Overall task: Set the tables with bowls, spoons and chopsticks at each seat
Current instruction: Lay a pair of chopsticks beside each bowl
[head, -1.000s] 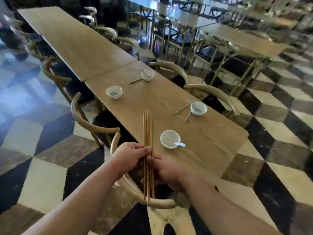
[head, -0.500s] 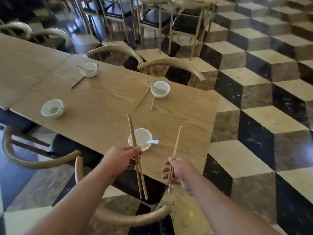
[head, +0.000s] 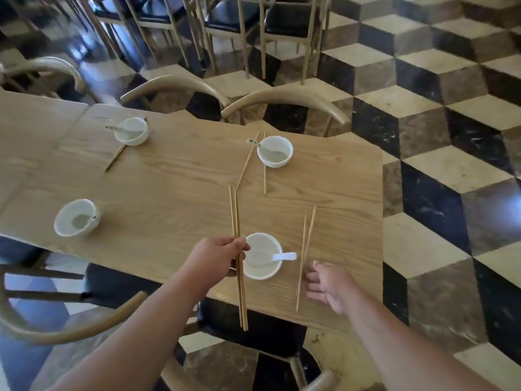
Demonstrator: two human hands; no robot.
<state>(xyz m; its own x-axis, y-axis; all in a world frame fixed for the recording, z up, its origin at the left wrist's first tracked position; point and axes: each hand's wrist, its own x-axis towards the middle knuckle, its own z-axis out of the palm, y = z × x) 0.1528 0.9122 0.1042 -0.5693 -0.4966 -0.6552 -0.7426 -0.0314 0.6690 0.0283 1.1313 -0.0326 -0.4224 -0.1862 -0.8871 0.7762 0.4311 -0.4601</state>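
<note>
Wooden table [head: 169, 176]: left hand [head: 214, 261] pinches a chopstick pair [head: 236, 249] pointing away; right hand [head: 327, 286] loose, empty, beside a laid pair [head: 306, 249] running near-to-far.

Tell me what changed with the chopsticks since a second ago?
The bundle held in both hands was split. The right hand put its pair of chopsticks down on the table, right of the near bowl, and let go; it is now open beside them. The left hand still holds the other chopsticks. The bowls, spoons and far chopsticks stayed put.
</note>
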